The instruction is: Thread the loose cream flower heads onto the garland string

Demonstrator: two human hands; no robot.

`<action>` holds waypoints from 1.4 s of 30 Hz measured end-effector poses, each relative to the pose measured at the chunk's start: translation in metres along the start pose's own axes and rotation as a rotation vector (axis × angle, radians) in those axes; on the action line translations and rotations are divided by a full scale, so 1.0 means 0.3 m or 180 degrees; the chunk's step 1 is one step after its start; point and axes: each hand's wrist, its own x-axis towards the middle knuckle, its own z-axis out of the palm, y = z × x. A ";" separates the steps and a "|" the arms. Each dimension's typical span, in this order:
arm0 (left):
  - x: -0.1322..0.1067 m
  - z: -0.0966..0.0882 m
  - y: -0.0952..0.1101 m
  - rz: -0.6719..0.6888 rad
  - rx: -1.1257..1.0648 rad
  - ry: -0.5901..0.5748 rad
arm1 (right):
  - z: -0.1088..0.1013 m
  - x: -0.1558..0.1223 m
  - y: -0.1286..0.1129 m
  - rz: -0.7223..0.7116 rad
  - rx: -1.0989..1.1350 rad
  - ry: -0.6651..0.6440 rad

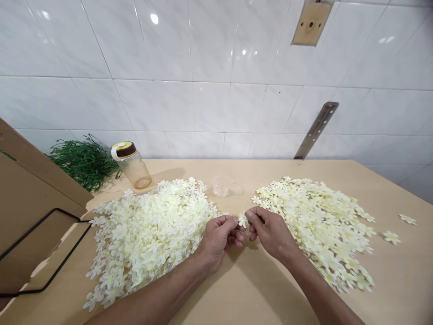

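Note:
A small white artificial flower (242, 220) is pinched between my two hands, just above the table. My left hand (221, 237) grips its left side with thumb and forefinger. From the right, the fingertips of my right hand (269, 228) close on the same flower. Beside my left hand spreads a tall heap of loose cream-white flowers (158, 225). Another, flatter pile of such flowers (324, 221) lies to the right of my right hand. Beyond the hands stands a small clear plastic cup (221, 186).
A clear bottle with a brown and yellow lid (133, 166) stands at the back left, near green artificial foliage (84, 160). A cardboard box (37, 180) and a black wire frame (56, 271) occupy the left edge. Two single flowers (391, 237) lie far right. Behind the table (216, 289) rises a tiled wall.

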 end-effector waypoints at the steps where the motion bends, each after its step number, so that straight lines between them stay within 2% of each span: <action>1: 0.000 0.001 0.002 -0.0001 0.0016 0.0037 | -0.004 0.004 0.005 0.0060 0.0200 -0.0047; 7: -0.007 0.008 0.012 0.0004 0.0137 0.0102 | -0.035 0.020 0.018 0.0343 0.1304 -0.0270; 12: -0.021 0.017 0.005 0.0072 0.0430 0.0036 | -0.040 0.024 0.021 0.0347 0.1540 -0.0219; 16: -0.030 0.030 0.000 -0.0028 0.0770 0.0038 | -0.027 0.017 0.013 0.0303 0.1180 0.0278; 20: -0.030 0.036 -0.003 -0.0067 0.1002 0.0088 | -0.024 -0.008 -0.027 -0.0180 0.0557 0.0034; 24: -0.024 0.032 0.001 0.0046 0.0813 0.0162 | -0.042 -0.018 -0.039 -0.0738 -0.0218 0.0539; 28: -0.022 0.025 0.010 0.0179 0.0512 0.0211 | -0.037 -0.010 -0.014 -0.0928 -0.0765 0.0359; 32: -0.019 0.016 0.008 0.0115 0.0262 0.0090 | -0.014 -0.007 -0.002 -0.0890 -0.0842 0.0235; 37: -0.014 0.009 -0.003 0.0129 0.0017 0.0048 | -0.009 -0.008 -0.002 -0.0686 -0.0623 0.0300; 42: -0.017 0.012 0.003 0.0081 -0.0029 0.0017 | -0.014 -0.012 -0.009 -0.0722 -0.0620 0.0351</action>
